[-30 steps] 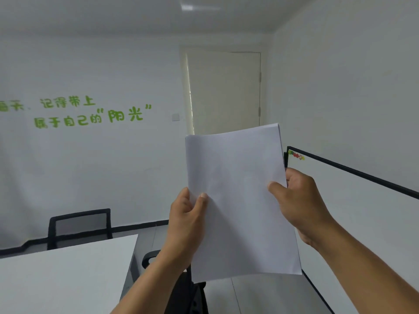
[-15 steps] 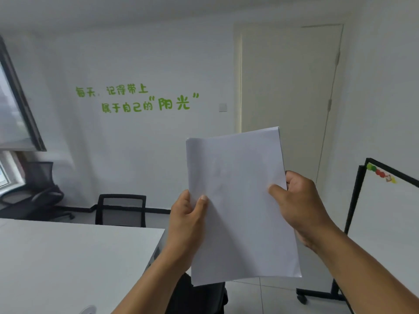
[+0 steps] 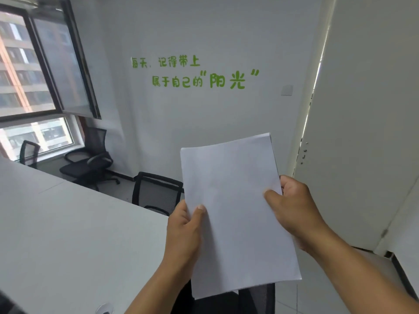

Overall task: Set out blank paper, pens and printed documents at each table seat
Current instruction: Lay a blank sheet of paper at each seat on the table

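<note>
blank paper [image 3: 238, 211], a thin stack of white sheets, is held upright in the air in front of the person, above the near right corner of the desk [image 3: 68, 234] and over a dark chair back [image 3: 256, 298] at the lower edge of the view. surroundings, left to right: a dark-framed window [image 3: 34, 64] with one pane swung inward; below it two black mesh chairs [image 3: 88, 162] near the far end of the white desk; a third black chair [image 3: 156, 191] pushed against the desk's far side, partly hidden behind the sheets. left hand [image 3: 183, 232] grips the stack's left edge, thumb on the front face, fingers curled behind it. green lettering [image 3: 195, 73] runs across the white wall above. right hand [image 3: 294, 209] grips the right edge, thumb pressed on the front, fingers wrapped behind. a wall switch [image 3: 286, 89] sits beside a pale door [image 3: 367, 132] standing ajar at the right.
</note>
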